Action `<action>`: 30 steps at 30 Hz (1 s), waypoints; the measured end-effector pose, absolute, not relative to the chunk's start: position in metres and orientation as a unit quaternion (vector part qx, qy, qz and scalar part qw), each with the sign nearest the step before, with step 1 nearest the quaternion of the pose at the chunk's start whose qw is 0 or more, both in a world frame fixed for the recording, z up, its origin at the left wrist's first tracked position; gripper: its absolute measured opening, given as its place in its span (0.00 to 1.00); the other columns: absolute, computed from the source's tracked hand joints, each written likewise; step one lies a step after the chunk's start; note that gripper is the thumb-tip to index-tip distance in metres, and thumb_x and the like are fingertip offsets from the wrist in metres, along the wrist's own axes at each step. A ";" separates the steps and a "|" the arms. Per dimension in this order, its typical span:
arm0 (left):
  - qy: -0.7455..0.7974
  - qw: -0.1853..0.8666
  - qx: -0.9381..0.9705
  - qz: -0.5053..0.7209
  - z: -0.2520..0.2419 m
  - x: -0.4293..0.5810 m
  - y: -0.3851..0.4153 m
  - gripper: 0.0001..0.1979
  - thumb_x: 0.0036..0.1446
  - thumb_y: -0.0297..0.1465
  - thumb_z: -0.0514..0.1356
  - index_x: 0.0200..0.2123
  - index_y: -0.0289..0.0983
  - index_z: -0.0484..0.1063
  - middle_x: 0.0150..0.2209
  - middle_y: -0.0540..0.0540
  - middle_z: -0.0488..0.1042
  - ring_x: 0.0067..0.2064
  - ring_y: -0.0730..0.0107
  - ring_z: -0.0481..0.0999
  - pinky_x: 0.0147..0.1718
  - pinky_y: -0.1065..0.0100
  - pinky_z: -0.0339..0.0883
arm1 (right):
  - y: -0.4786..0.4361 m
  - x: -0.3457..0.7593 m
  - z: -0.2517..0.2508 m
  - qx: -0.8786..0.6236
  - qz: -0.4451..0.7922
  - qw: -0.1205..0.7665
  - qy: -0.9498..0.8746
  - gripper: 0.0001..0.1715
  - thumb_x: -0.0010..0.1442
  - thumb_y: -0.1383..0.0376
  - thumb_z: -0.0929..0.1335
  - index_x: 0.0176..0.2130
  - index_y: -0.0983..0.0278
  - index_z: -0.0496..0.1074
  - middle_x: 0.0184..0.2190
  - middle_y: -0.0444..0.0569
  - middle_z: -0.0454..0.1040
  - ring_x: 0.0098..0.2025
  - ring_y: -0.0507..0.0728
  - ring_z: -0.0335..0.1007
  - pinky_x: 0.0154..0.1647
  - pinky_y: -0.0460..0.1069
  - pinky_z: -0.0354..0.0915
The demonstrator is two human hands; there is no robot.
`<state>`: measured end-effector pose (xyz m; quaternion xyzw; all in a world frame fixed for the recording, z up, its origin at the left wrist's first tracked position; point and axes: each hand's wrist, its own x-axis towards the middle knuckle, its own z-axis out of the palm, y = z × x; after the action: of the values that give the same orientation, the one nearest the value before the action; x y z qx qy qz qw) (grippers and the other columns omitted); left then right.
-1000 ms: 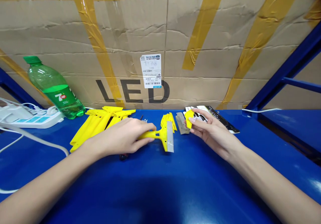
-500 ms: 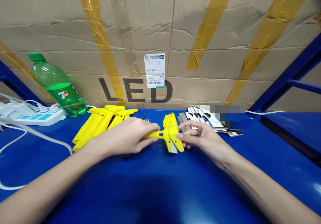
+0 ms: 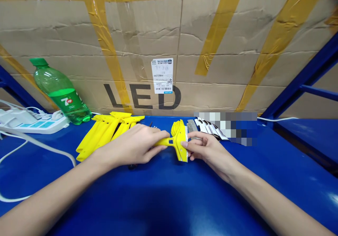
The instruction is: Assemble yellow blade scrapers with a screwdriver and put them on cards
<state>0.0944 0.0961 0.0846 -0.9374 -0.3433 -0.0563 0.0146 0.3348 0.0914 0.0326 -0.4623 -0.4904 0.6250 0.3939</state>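
Note:
My left hand (image 3: 144,142) is closed round the handle of a yellow scraper (image 3: 181,142), which it holds level above the blue table. The scraper's wide head points right, and a thin pale blade (image 3: 186,134) runs along its outer edge. My right hand (image 3: 208,148) pinches the head at that edge, thumb on the yellow plate and fingers behind it. More yellow pieces (image 3: 177,124) show just behind the head, partly hidden by it. Beyond my right fingers lie grey metal blades (image 3: 192,125), and my left hand partly covers a small dark object (image 3: 132,166).
Several yellow scraper handles (image 3: 99,135) are piled at the left. A green bottle (image 3: 70,102) leans by a white power strip (image 3: 47,125) with cables. White packets (image 3: 211,127) lie back right, partly blurred. A large cardboard box (image 3: 142,45) stands behind the table (image 3: 163,200).
The yellow plate on the scraper head, tilted before, now lies in line with the head. The blade now shows along the right edge. My right hand has moved slightly left.

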 end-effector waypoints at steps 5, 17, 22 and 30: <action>-0.347 0.008 -0.936 -0.061 0.084 0.095 0.094 0.18 0.69 0.35 0.53 0.59 0.40 0.67 0.43 0.43 0.80 0.42 0.57 0.81 0.38 0.62 0.69 | 0.090 0.331 0.030 -0.437 0.632 0.398 -0.501 0.23 0.45 0.57 0.80 0.36 0.63 0.72 0.21 0.41 0.77 0.22 0.49 0.68 0.29 0.46 0.65; -0.286 0.073 -0.955 -0.038 0.080 0.094 0.096 0.22 0.72 0.33 0.46 0.65 0.50 0.65 0.34 0.47 0.72 0.32 0.64 0.74 0.31 0.65 0.64 | 0.096 0.342 0.034 -0.410 0.587 0.401 -0.572 0.24 0.52 0.52 0.77 0.43 0.65 0.78 0.26 0.47 0.80 0.29 0.54 0.76 0.32 0.49 0.71; -0.253 0.122 -0.959 -0.036 0.078 0.091 0.098 0.22 0.71 0.32 0.46 0.65 0.46 0.65 0.33 0.47 0.72 0.32 0.64 0.72 0.31 0.63 0.64 | 0.097 0.346 0.035 -0.417 0.593 0.429 -0.539 0.26 0.48 0.53 0.79 0.42 0.66 0.79 0.27 0.49 0.81 0.29 0.54 0.78 0.31 0.49 0.72; -0.226 0.178 -0.956 -0.057 0.074 0.092 0.099 0.22 0.70 0.30 0.49 0.64 0.44 0.66 0.32 0.47 0.72 0.30 0.63 0.69 0.28 0.62 0.60 | 0.092 0.344 0.037 -0.440 0.533 0.433 -0.578 0.24 0.50 0.53 0.78 0.40 0.67 0.78 0.26 0.49 0.80 0.29 0.55 0.78 0.32 0.50 0.72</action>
<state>0.0918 0.0987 0.0741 -0.9560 -0.2263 -0.0570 0.1779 0.3441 0.0923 0.0374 -0.4396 -0.5784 0.5333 0.4333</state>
